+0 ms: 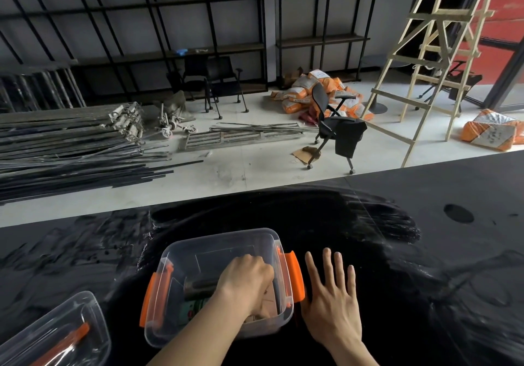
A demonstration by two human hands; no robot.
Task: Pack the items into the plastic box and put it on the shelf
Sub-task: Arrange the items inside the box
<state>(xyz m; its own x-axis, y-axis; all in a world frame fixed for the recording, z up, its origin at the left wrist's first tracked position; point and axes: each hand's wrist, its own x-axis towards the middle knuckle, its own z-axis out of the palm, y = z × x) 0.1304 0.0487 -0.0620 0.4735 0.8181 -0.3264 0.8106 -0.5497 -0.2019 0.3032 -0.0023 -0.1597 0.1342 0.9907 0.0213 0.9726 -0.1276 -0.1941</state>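
A clear plastic box [170, 255] with orange side latches [295, 275] stands on the black table near the front edge. My left hand [246, 283] reaches down into it, fingers curled around a flat brown item [268, 303] at the box's right side. A dark cylinder [200, 284] and a green item [194, 309] lie inside beside that hand. My right hand [331, 297] rests flat on the table just right of the box, fingers spread, holding nothing. The clear lid [54, 328] with an orange handle lies at the bottom left.
The black table [411, 252] is glossy and has a round hole [458, 213] at the right. Beyond it are black wall shelves [226, 47], metal bars on the floor [71, 150], an office chair [337, 130], orange sacks [306, 90] and a wooden ladder [436, 62].
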